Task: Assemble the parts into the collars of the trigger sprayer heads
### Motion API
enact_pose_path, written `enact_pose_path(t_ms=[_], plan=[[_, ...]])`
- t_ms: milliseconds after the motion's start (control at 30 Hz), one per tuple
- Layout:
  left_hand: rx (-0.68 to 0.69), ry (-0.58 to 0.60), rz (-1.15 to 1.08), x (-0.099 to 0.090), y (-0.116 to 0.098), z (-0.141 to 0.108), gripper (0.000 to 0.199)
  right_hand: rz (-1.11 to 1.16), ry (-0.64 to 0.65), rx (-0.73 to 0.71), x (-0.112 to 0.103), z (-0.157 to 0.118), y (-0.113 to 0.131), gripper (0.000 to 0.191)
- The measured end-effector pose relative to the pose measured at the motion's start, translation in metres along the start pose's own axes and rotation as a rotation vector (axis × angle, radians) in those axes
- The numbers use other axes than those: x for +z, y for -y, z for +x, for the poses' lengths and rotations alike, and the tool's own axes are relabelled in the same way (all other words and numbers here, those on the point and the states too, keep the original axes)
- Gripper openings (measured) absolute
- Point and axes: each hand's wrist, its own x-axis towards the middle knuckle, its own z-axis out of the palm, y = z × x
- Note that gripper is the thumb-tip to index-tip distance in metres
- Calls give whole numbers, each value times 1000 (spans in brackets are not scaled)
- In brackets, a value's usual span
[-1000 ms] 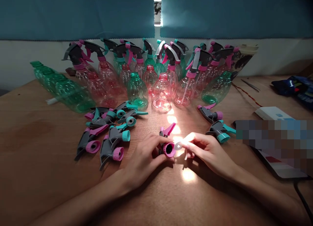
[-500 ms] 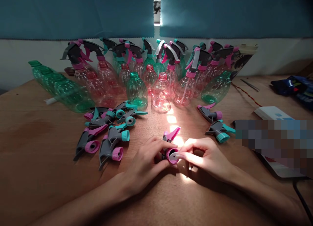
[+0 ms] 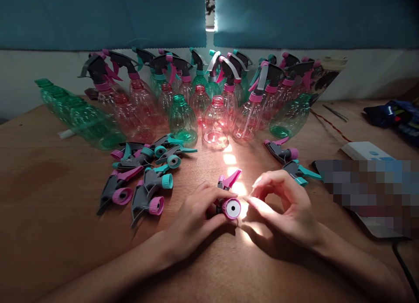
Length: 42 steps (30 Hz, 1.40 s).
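In the head view, the left hand (image 3: 193,211) grasps a sprayer (image 3: 225,204), thumb below and fingers over the top. The sprayer is on the near side of the front pink bottle (image 3: 215,124), apart from it, with its trigger (image 3: 233,177) tilted toward that bottle and its collar (image 3: 225,209) facing the wearer. A white washer (image 3: 228,208) sits flat inside the collar, its hole over the dark bore.

The right hand (image 3: 291,202) curls nearer than the pink bottle and off to its right, fingertips just beside the collar and not touching it; glare washes out the tips, so I cannot tell whether they pinch anything small.

More sprayers (image 3: 144,180) lie in a heap to the near left of the pink bottle, and two others (image 3: 283,151) lie to its near right. A green bottle (image 3: 182,122) stands just left of it.

The sprayer should handle as light, stiff, fairly slick plastic, best held behind the collar, clear of the trigger. The washer looks thin and easily bent; an edge pinch would suit it.
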Motion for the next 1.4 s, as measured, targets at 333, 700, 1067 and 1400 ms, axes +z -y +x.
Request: enact_pose_path(t_ms=[333,700,1067,1400], plan=[[40,17,15,0,2,1,28,-87,162,-225,5,-4,-3,48],[129,1,71,2,3,-1,28,-190,281,-206,5,0,3,39],[136,-25,86,4,2,-1,24,-268,222,-229,8,1,6,43],[119,-29,68,6,4,1,24,-223,134,-290,12,-3,-1,64]])
